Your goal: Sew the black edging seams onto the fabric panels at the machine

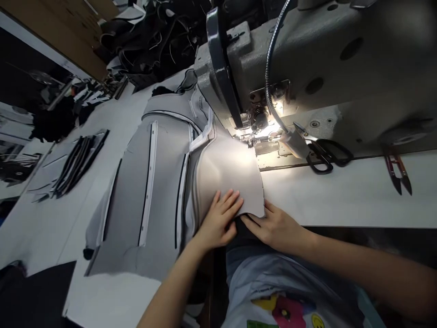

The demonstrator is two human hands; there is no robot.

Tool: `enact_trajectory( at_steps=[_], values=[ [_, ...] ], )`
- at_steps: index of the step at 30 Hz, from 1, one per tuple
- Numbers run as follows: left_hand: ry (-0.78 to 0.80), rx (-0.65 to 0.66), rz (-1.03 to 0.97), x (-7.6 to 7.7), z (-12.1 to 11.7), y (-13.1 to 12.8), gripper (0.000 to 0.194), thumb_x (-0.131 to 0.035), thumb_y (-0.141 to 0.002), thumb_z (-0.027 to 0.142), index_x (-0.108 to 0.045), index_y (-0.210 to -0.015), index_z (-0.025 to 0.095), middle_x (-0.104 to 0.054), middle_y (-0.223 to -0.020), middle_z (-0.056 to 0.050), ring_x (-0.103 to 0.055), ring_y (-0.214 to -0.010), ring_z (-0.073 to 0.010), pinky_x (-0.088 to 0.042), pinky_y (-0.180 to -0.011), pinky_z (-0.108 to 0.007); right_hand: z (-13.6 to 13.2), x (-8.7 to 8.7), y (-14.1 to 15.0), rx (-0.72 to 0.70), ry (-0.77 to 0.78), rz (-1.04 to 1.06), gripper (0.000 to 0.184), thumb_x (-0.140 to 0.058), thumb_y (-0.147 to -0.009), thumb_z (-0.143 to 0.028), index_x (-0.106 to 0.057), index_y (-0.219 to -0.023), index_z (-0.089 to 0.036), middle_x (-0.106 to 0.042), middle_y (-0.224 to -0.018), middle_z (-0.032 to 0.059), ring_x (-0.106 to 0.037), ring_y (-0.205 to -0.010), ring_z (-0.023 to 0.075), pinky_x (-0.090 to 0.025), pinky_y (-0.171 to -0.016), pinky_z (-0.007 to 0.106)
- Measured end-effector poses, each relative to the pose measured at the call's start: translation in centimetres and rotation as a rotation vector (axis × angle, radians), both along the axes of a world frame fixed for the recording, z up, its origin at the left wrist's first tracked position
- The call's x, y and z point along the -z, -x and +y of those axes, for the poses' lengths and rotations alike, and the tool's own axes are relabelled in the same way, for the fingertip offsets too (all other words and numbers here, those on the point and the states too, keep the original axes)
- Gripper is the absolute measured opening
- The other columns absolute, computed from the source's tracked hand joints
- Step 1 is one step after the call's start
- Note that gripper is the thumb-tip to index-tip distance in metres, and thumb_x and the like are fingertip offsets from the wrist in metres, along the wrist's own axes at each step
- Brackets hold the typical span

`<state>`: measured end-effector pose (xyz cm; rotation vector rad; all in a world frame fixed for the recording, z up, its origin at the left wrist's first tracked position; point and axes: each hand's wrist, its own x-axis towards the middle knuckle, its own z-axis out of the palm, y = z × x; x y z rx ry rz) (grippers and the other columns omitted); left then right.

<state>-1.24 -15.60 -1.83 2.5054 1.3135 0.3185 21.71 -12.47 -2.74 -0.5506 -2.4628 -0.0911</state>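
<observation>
A large grey fabric panel [160, 182] with white and black seam strips lies on the white table. Its light beige end [228, 168] runs up under the presser foot [254, 136] of a grey industrial sewing machine [307, 59]. My left hand [218, 218] lies flat on the near edge of the beige piece, fingers stretched out. My right hand [276, 225] sits beside it at the piece's near right corner, fingers tucked under the edge and thumb against it, gripping the fabric.
Black-handled scissors [326, 155] lie on the machine bed; red thread snips [398, 171] rest further right. A stack of dark strips [78, 164] lies on the table [341, 196] at left. Piles of black material [153, 36] sit at the back.
</observation>
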Motion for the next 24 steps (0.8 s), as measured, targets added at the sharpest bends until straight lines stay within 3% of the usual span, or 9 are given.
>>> enact_trajectory(
  at_steps=[3,6,10,16,24],
  values=[
    [0.036,-0.054,0.096,-0.8,1.7,0.6,0.077,-0.044,-0.076,0.005,-0.036,-0.152,0.017,-0.037,-0.157,-0.014,-0.027,-0.149,-0.0306,-0.02,-0.121,-0.061,0.4,0.3,0.2,0.01,-0.049,0.032,0.032,-0.051,-0.091,-0.007,-0.066,-0.119,-0.009,-0.07,-0.114,0.0157,-0.066,-0.104,0.0271,-0.05,-0.102,0.047],
    [0.045,-0.141,0.151,-0.8,3.1,-0.7,0.072,-0.04,-0.078,0.003,-0.042,-0.149,0.014,-0.044,-0.153,-0.014,-0.03,-0.148,-0.0304,-0.023,-0.12,-0.06,0.3,0.7,0.5,0.005,-0.044,0.055,0.028,-0.05,-0.091,-0.008,-0.069,-0.112,-0.009,-0.072,-0.104,0.0149,-0.068,-0.097,0.0264,-0.055,-0.096,0.046],
    [0.048,-0.095,0.15,-0.3,4.1,-2.1,0.07,-0.042,-0.078,0.004,-0.046,-0.147,0.015,-0.044,-0.153,-0.012,-0.03,-0.148,-0.0325,-0.024,-0.119,-0.06,0.1,0.9,1.0,-0.014,-0.088,0.049,0.025,-0.05,-0.09,-0.006,-0.072,-0.102,-0.006,-0.073,-0.096,0.015,-0.068,-0.095,0.0276,-0.057,-0.094,0.047],
    [0.035,-0.047,0.17,0.0,5.1,-1.6,0.069,-0.043,-0.08,0.006,-0.045,-0.148,0.017,-0.044,-0.153,-0.012,-0.03,-0.148,-0.032,-0.026,-0.119,-0.058,0.1,1.1,1.1,-0.022,-0.134,0.02,0.027,-0.048,-0.091,-0.006,-0.072,-0.104,-0.003,-0.073,-0.102,0.0181,-0.068,-0.099,0.0286,-0.058,-0.091,0.049],
    [-0.088,-0.003,0.225,0.2,8.6,-1.3,0.07,-0.04,-0.077,0.001,-0.049,-0.145,0.016,-0.049,-0.15,-0.011,-0.039,-0.143,-0.0297,-0.029,-0.118,-0.052,1.0,1.2,0.4,-0.065,-0.047,-0.03,0.024,-0.056,-0.09,-0.01,-0.071,-0.106,-0.001,-0.071,-0.11,0.0234,-0.07,-0.095,0.0286,-0.058,-0.085,0.044]
  ],
)
